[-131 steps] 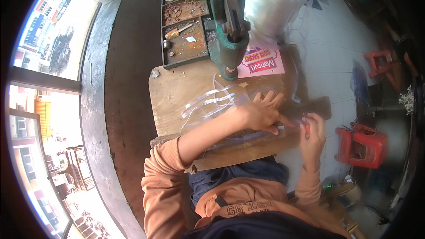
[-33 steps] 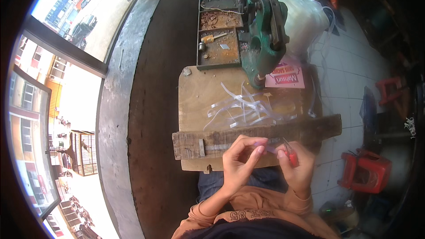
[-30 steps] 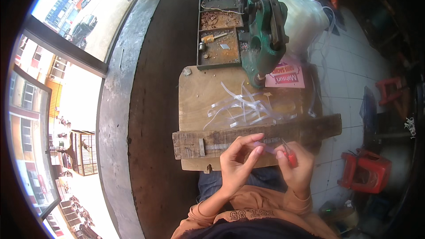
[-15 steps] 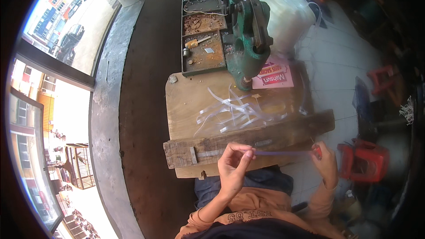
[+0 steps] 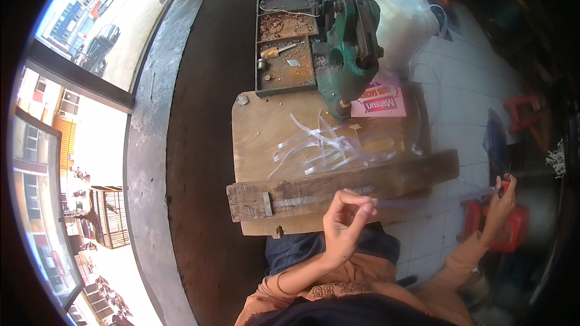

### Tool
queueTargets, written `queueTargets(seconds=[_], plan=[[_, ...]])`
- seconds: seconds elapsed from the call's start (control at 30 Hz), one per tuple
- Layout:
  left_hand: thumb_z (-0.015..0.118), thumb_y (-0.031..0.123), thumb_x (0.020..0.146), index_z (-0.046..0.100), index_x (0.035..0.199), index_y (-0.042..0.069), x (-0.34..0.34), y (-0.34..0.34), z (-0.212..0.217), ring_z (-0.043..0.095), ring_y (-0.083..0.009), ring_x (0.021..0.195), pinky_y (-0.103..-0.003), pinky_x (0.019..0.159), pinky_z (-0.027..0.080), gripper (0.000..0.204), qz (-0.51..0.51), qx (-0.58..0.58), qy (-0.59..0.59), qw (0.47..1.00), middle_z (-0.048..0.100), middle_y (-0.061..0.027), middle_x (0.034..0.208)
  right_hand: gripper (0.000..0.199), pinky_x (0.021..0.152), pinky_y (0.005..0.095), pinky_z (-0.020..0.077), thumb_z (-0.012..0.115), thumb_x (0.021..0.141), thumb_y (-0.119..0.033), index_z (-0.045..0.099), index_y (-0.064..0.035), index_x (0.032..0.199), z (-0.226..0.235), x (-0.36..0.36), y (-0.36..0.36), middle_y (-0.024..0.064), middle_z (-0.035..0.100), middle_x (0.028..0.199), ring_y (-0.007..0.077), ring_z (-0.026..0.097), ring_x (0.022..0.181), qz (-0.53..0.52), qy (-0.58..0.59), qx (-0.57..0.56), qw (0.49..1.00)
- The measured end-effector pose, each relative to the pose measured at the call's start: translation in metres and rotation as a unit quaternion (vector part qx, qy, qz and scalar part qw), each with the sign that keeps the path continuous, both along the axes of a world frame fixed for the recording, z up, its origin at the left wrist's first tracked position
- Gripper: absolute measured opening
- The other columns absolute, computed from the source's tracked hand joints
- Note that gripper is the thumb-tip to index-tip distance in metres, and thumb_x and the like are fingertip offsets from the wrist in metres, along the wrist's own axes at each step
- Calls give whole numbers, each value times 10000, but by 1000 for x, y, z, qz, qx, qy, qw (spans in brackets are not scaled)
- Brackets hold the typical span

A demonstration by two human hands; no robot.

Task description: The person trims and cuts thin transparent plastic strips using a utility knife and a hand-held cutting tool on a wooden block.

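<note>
A thin pale-purple ribbon (image 5: 399,203) stretches, blurred, from my left hand toward the right. My left hand (image 5: 344,229) pinches its end between thumb and fingers, just in front of a worn wooden beam (image 5: 417,174). Far out to the right, my right hand (image 5: 500,208) is closed around a small red-handled tool (image 5: 505,188) with a thin point; its kind is unclear. The ribbon's far end seems to reach this hand, though blur hides the grip. Beyond the beam, a loose heap of cut white ribbon strips (image 5: 329,145) lies on a wooden board (image 5: 254,139).
A green hand press (image 5: 347,69) stands behind the board, beside a compartmented metal tray (image 5: 287,81) of scraps. A pink printed card (image 5: 380,105) lies under it. Clear plastic bags (image 5: 396,18) sit at the back right, a red stool (image 5: 513,229) on the right floor.
My right hand has swung far out to the right and slightly up with the red-handled tool, drawing the ribbon longer. My left hand has shifted a little right, still pinching. The view has shifted slightly.
</note>
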State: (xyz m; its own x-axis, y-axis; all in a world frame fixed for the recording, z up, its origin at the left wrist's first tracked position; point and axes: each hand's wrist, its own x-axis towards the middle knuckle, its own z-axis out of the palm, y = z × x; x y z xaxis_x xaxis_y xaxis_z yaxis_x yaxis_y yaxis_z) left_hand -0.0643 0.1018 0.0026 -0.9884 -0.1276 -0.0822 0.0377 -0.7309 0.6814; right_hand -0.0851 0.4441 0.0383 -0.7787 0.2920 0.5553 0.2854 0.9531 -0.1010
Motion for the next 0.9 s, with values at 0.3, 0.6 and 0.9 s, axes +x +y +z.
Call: queueTargets(seconds=[0.3, 0.6, 0.9], plan=[[553, -49, 879, 547, 969, -8, 27, 14, -6, 588, -124, 845, -252, 796, 490, 99, -138, -20, -13, 990, 568, -78, 917, 233, 610, 361, 526, 610, 883, -300, 592, -91, 984, -21, -72, 18, 96, 669, 925, 277, 657, 814, -159, 161, 192, 955], [560, 23, 908, 562, 989, -5, 40, 73, -61, 584, -98, 854, -244, 809, 480, 86, -281, -27, -113, 953, 595, -47, 929, 421, 713, 457, 476, 594, 848, -450, 662, -38, 900, -178, -67, 194, 184, 663, 874, 377, 637, 806, -228, 11, -82, 970], [553, -37, 880, 535, 947, 12, 9, -19, -9, 562, -111, 818, -243, 772, 460, 85, 10, -2, -59, 998, 571, -64, 919, 408, 621, 239, 399, 770, 711, -264, 582, -26, 984, -6, -80, 44, 15, 507, 703, 108, 459, 653, 122, 25, -269, 955]])
